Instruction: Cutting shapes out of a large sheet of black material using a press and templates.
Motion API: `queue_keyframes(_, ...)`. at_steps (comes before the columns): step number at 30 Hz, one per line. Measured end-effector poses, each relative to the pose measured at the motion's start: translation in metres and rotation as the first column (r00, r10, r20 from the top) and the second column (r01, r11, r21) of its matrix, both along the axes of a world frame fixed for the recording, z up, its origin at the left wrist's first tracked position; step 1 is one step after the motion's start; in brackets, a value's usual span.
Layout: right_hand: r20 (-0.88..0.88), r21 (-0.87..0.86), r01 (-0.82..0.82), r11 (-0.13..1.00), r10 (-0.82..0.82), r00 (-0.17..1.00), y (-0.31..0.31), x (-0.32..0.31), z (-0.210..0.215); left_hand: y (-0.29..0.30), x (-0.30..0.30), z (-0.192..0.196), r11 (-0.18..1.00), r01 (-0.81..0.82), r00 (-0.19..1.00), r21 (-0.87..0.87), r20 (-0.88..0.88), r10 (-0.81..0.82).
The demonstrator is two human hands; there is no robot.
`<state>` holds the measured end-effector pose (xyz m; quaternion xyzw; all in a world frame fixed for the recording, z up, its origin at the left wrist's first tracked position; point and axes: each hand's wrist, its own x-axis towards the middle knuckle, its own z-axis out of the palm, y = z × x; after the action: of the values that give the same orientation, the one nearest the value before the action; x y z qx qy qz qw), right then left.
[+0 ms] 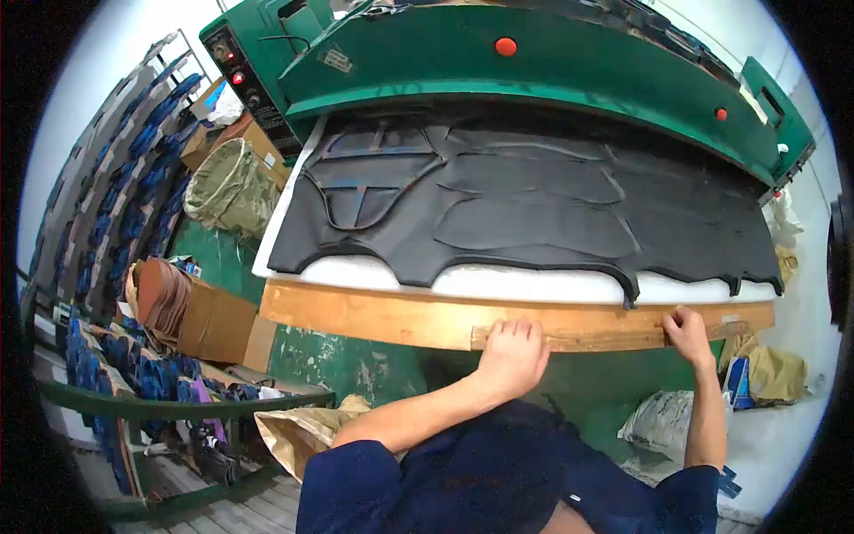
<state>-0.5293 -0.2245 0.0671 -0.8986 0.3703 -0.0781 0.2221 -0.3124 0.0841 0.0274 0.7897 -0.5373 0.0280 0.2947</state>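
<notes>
Both of my hands are at the front edge of a smooth tan wooden board (382,313), which spans the front of a green press. A narrow wooden strip (605,340) runs along that edge. My left hand (513,358) has its fingers curled over the strip near the middle. Farther right, my right hand (689,335) is closed around the strip near its end. Beyond the board, a black sheet (543,191) with an uneven front edge and several curved cut outlines lies on a white slab (534,278). A shield-shaped cutting die (360,209) sits on the sheet's left part.
The green press beam (551,71) with red buttons hangs over the sheet's far side. A control panel (253,93) is at its left. Racks of blue dies (133,178), a woven sack (233,187) and a carton (213,320) stand left. Bags (663,423) lie low right.
</notes>
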Motion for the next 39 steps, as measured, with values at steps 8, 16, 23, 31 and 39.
queue_keyframes(8,0.229,-0.022,-0.204,0.979,0.203,0.952,0.09,0.14,0.075,0.073,0.09,0.034,0.948,0.117,0.973,-0.297,-0.156,-0.169)
queue_keyframes(16,0.076,-0.255,-0.731,0.632,0.767,0.637,0.243,0.379,0.051,0.17,0.284,0.046,0.976,-0.021,0.991,-0.217,0.121,0.049)
queue_keyframes(23,-0.111,-0.301,-0.664,0.684,0.666,0.737,0.26,0.474,0.013,0.188,0.323,0.031,0.994,0.105,0.989,0.031,0.099,-0.107)
queue_keyframes(31,-0.304,-0.219,-0.737,0.639,0.673,0.674,0.264,0.506,0.022,0.187,0.342,0.05,0.962,0.179,0.978,0.208,0.073,-0.198)
queue_keyframes(39,-0.31,0.008,-0.722,0.692,0.688,0.656,0.261,0.515,0.04,0.177,0.349,0.063,0.917,0.231,0.967,0.325,0.026,-0.253)
